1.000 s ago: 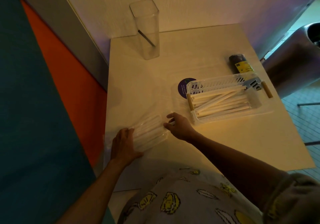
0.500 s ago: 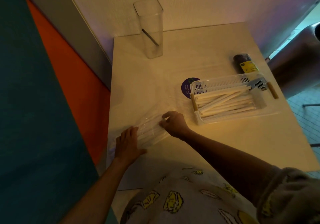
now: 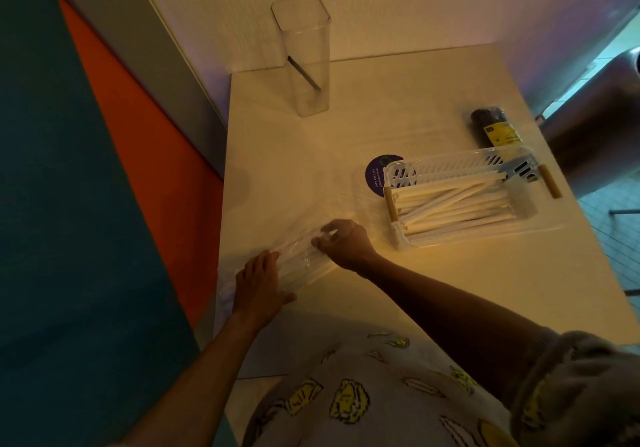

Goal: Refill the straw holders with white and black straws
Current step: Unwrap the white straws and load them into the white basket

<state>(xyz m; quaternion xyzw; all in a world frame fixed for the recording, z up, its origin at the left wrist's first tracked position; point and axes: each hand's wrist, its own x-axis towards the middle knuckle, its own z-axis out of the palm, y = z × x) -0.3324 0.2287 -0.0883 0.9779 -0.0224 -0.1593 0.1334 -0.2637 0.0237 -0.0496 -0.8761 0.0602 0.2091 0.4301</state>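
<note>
Near the white basket [image 3: 460, 200], the left hand [image 3: 258, 287] presses flat on the straw packet [image 3: 301, 266]; the right hand [image 3: 346, 242] pinches its wrap. Opening seems underway; next, pull straws free.

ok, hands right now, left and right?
Left hand: open, flat on the straw pack.
Right hand: fingers pinch the pack's wrap at its far end.

We cannot read the purple sticker [image 3: 375, 174], half hidden behind the white basket [image 3: 450, 166]. Left hand [image 3: 258, 285] covers part of the bagged white straws [image 3: 304, 263]; right fingertips [image 3: 327, 235] are blurred.
</note>
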